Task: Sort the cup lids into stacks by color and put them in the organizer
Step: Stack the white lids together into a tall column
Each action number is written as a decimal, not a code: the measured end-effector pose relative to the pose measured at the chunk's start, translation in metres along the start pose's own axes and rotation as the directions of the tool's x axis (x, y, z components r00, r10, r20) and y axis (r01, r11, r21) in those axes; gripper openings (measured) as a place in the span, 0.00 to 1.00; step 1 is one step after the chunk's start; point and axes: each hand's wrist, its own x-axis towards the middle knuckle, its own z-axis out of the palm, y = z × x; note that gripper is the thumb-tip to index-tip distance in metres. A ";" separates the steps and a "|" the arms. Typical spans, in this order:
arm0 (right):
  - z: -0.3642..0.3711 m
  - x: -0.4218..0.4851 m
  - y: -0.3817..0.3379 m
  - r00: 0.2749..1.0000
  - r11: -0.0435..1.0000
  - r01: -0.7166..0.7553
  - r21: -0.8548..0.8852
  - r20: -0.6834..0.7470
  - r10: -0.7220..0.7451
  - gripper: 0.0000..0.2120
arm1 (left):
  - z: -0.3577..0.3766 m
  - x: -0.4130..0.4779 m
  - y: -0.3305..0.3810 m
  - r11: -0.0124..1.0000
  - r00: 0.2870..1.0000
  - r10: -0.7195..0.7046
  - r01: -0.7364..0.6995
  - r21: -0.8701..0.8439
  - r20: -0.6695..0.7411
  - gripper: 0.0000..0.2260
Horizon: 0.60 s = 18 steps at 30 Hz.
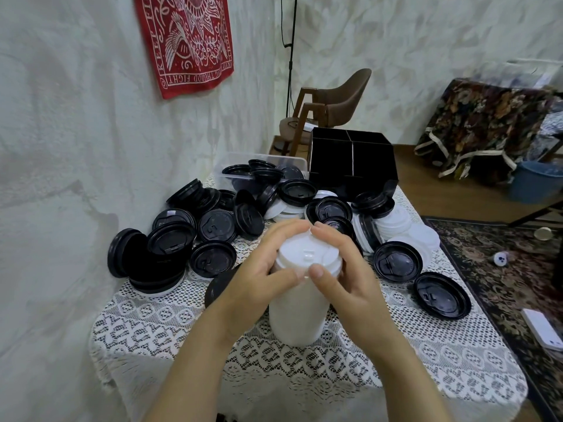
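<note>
The table [396,360], covered in white lace, carries everything. At its far edge, toward the right corner, stands the black organizer [353,159], its compartments open at the top. Just left of it is a clear plastic tub [231,172] with black lids inside.

Near the middle of the table a tall stack of white lids [300,315] stands upright on the lace. Its top sits between the two hands. The left hand [253,281] wraps it from the left and the right hand [344,269] from the right. The fingers of both curl over the far rim and both thumbs press on the near rim, so both hands grip the stack.

Loose black lids [170,239] are heaped along the left and far sides. More white lids [396,222] lie by the right edge.
</note>
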 end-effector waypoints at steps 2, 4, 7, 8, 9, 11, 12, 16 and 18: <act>0.002 0.000 0.002 1.000 1.000 0.011 -0.009 -0.026 -0.011 0.28 | 0.002 -0.001 -0.003 0.999 1.000 0.009 -0.010 -0.031 -0.016 0.26; 0.004 0.000 0.003 0.999 1.000 0.025 -0.010 -0.034 -0.026 0.27 | 0.004 -0.002 -0.005 0.997 0.999 0.016 -0.019 -0.070 -0.030 0.25; 0.003 -0.001 0.004 0.998 0.999 0.051 0.015 -0.047 -0.050 0.25 | 0.005 -0.003 -0.008 0.991 0.999 0.025 -0.030 -0.132 -0.033 0.24; 0.003 -0.001 0.004 0.997 0.998 0.054 0.026 -0.048 -0.052 0.25 | 0.005 -0.003 -0.008 0.989 0.999 0.030 -0.034 -0.144 -0.033 0.23; 0.003 0.000 0.004 0.998 0.998 0.053 0.034 -0.047 -0.052 0.24 | 0.005 -0.003 -0.009 0.987 0.999 0.031 -0.036 -0.154 -0.035 0.23; 0.003 0.000 0.005 0.998 0.998 0.052 0.036 -0.050 -0.050 0.23 | 0.007 -0.003 -0.011 0.984 0.999 0.029 -0.036 -0.176 -0.044 0.24; 0.004 0.000 0.005 0.997 0.998 0.054 0.035 -0.054 -0.052 0.23 | 0.007 -0.004 -0.012 0.981 0.998 0.027 -0.036 -0.189 -0.051 0.24; 0.004 -0.003 0.009 0.995 0.997 0.056 0.059 -0.081 -0.051 0.25 | 0.011 -0.004 -0.018 0.980 0.998 0.010 -0.022 -0.196 -0.060 0.24; 0.004 -0.005 0.008 0.996 0.997 0.044 0.064 -0.084 -0.038 0.25 | 0.012 -0.004 -0.018 0.983 0.998 0.009 -0.020 -0.184 -0.063 0.24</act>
